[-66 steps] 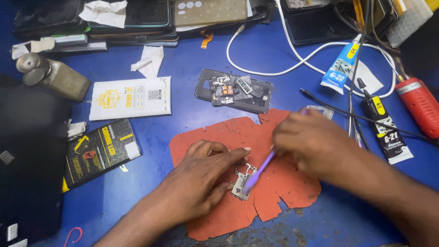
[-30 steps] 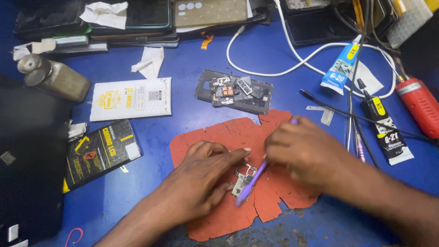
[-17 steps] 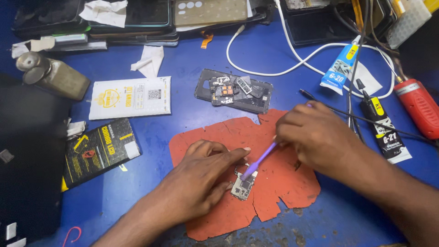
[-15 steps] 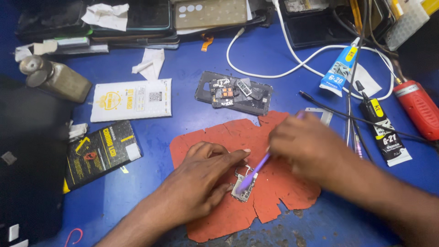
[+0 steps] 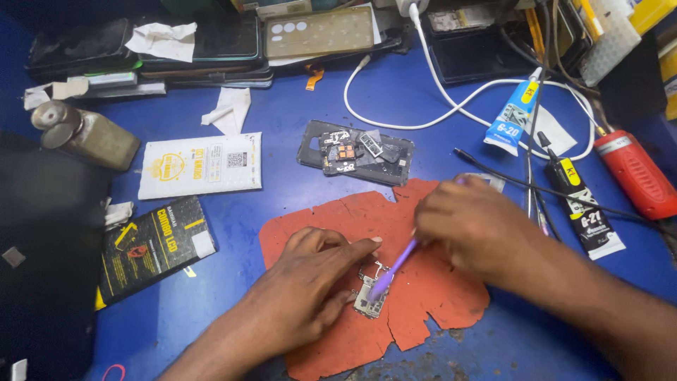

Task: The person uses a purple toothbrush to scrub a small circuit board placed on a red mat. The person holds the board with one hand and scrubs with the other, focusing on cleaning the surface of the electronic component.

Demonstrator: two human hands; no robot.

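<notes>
L hand [image 5: 303, 300] is lying curled on the small circuit board [image 5: 369, 296], fingers pinning it to the red mat [image 5: 437, 296] near the mat's middle. R hand [image 5: 476, 229] is gripping a purple brush [image 5: 393, 271] w/ closed fingers, bristle end touching the board. Opened phone [image 5: 356, 152] is sitting just behind the mat on the blue bench [image 5: 296, 92].

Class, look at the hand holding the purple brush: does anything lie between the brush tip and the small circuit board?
Nothing visible does: the right hand has the purple brush tip on the small circuit board, which the left hand steadies.
</notes>
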